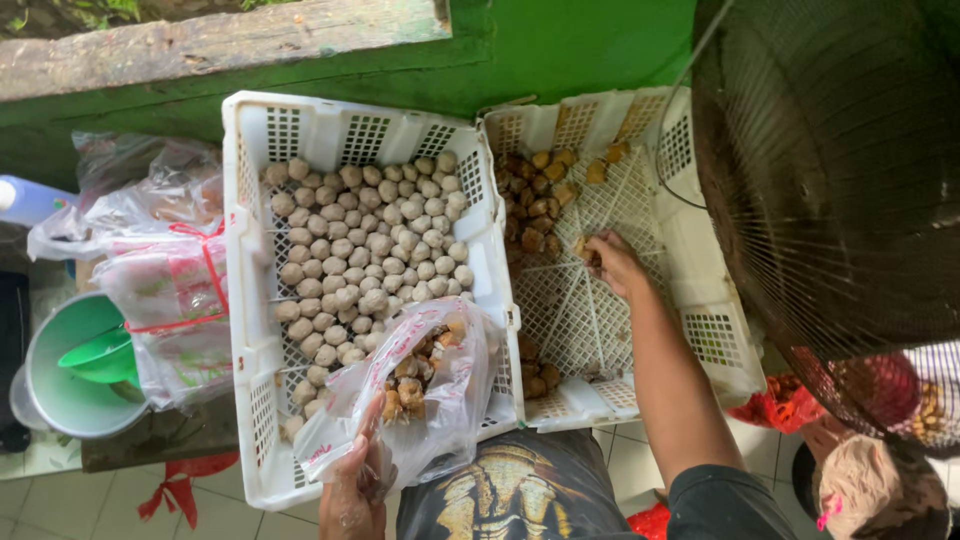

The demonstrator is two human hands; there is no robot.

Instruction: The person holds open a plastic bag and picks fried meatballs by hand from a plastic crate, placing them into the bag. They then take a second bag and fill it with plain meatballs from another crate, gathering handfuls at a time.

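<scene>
A clear plastic bag [415, 400] is held at its gathered lower edge by the left hand [355, 490], whose fingers are closed around the plastic at the bottom of the view. The bag is seen to be crumpled and translucent, its mouth open towards the baskets, and a small heap of brown fried pieces is contained in it. It is laid over the near right corner of the left basket [250, 300], a white slotted plastic crate filled with pale grey-beige meatballs [365, 250].

Further off and to the right, the right hand [612, 262] is stretched into the right basket [700, 300], a matching white crate. Its fingers are pinched together on a fried piece [583, 247]; the grip is partly hidden. More brown fried pieces [535, 200] are heaped along the far left side of that basket, and a few are left at its near left corner.

To the left, tied plastic bags [165, 270] and a green bucket [60, 385] are noted. A fan grille [840, 180] is placed at the right. A green wall [560, 45] is seen behind.
</scene>
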